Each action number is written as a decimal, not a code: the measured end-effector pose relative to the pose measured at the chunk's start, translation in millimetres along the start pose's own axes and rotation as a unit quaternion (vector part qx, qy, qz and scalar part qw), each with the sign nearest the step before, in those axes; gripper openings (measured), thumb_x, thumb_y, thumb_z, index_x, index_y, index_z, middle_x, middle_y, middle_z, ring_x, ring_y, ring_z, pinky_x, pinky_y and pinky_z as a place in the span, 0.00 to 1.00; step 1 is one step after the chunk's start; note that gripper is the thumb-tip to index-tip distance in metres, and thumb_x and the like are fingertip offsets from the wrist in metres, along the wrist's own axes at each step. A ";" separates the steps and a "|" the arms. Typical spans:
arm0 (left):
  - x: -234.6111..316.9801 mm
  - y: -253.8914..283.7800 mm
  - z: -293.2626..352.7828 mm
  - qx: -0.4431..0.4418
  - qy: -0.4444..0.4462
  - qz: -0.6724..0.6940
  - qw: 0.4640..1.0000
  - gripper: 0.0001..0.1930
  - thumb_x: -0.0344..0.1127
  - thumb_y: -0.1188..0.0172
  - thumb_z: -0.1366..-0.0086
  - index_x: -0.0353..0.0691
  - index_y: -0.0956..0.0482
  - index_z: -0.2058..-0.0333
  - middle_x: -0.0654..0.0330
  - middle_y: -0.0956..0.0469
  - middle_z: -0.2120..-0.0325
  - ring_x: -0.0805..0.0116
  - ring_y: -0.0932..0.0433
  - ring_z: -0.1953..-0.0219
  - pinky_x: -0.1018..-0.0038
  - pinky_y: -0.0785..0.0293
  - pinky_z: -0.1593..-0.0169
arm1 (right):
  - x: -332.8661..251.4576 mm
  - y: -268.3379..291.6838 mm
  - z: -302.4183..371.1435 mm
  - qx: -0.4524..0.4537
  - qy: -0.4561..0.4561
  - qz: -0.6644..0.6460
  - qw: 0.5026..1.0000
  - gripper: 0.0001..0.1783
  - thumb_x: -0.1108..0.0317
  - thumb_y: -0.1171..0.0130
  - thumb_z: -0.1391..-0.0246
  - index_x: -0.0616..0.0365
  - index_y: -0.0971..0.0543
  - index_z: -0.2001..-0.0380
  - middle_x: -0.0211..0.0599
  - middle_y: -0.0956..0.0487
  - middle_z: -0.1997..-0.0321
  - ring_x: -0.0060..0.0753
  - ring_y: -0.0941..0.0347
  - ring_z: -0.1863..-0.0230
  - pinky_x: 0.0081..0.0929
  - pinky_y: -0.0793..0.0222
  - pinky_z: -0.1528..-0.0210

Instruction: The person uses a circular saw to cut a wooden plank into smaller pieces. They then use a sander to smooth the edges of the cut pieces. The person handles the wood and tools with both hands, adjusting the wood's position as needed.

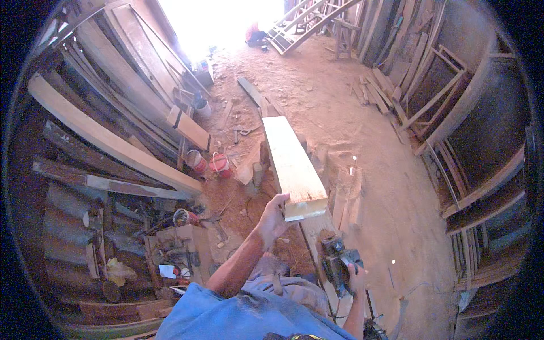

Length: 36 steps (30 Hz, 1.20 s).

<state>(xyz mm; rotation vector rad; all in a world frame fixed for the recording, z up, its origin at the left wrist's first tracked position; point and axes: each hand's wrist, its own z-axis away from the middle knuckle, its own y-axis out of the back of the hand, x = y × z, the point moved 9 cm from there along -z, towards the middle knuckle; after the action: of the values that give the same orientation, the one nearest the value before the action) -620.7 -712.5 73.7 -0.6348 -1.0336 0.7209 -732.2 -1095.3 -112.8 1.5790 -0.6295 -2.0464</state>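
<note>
My left hand (pixel 274 216) grips the near left edge of a pale, thick wooden plank (pixel 294 161), its thumb against the side near the end face. The plank lies lengthwise, pointing away from me, on a narrow wooden beam (pixel 311 238) that serves as a bench. To the right and nearer me, my right hand (pixel 356 279) is closed round the handle of a dark electric hand planer (pixel 335 263). The planer rests on the near part of the beam, apart from the plank. Its underside is hidden.
Red and white buckets (pixel 220 163) stand left of the bench, with a wooden box (pixel 190 246) nearer me. Boards (pixel 124 141) lean along the left wall; more timber (pixel 436 102) lines the right. Wood shavings cover the floor (pixel 391 215). A wooden frame (pixel 306 25) lies beside the bright doorway.
</note>
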 end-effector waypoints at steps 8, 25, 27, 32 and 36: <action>72.9 -36.3 -25.7 -0.041 -0.015 0.044 0.998 0.34 0.53 0.49 0.28 0.31 0.36 0.34 0.44 0.29 0.37 0.48 0.28 0.36 0.46 0.32 0.33 | -56.4 13.8 1.6 -0.064 -0.030 -0.066 0.995 0.33 0.41 0.47 0.36 0.66 0.17 0.57 0.48 0.16 0.66 0.41 0.22 0.63 0.41 0.28 0.56; 114.0 -72.3 -24.7 -0.080 -0.022 0.038 0.996 0.41 0.54 0.43 0.35 0.34 0.41 0.31 0.41 0.36 0.34 0.40 0.33 0.34 0.43 0.35 0.33 | -35.9 5.2 -2.3 -0.015 -0.021 -0.053 0.998 0.32 0.43 0.45 0.36 0.67 0.17 0.59 0.53 0.16 0.64 0.46 0.19 0.61 0.41 0.27 0.54; 113.3 -71.9 -27.3 -0.104 -0.007 0.054 0.993 0.41 0.53 0.43 0.35 0.35 0.43 0.30 0.42 0.37 0.33 0.40 0.35 0.33 0.41 0.39 0.32 | -25.0 1.1 -4.2 -0.022 -0.037 -0.066 0.997 0.33 0.42 0.45 0.37 0.68 0.17 0.58 0.54 0.16 0.64 0.48 0.20 0.60 0.41 0.27 0.53; 112.0 -69.2 -26.9 -0.081 -0.006 0.049 0.995 0.44 0.54 0.42 0.37 0.33 0.43 0.30 0.40 0.37 0.33 0.39 0.35 0.33 0.41 0.39 0.31 | -36.1 11.1 -1.9 0.040 0.018 -0.017 0.999 0.36 0.39 0.48 0.37 0.69 0.18 0.59 0.58 0.17 0.62 0.53 0.20 0.58 0.43 0.28 0.51; 114.3 -69.6 -19.8 -0.041 -0.014 0.049 0.998 0.45 0.54 0.42 0.38 0.32 0.44 0.30 0.40 0.38 0.33 0.38 0.35 0.33 0.39 0.41 0.31 | -45.2 11.7 -2.7 -0.002 0.006 -0.031 0.999 0.37 0.38 0.49 0.36 0.70 0.18 0.59 0.59 0.17 0.62 0.55 0.21 0.57 0.44 0.29 0.50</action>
<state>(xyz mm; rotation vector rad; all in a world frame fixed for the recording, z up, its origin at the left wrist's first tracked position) -549.1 -668.2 179.6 -0.7517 -1.0676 0.7780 -718.5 -1076.6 -72.2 1.6266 -0.5784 -2.0804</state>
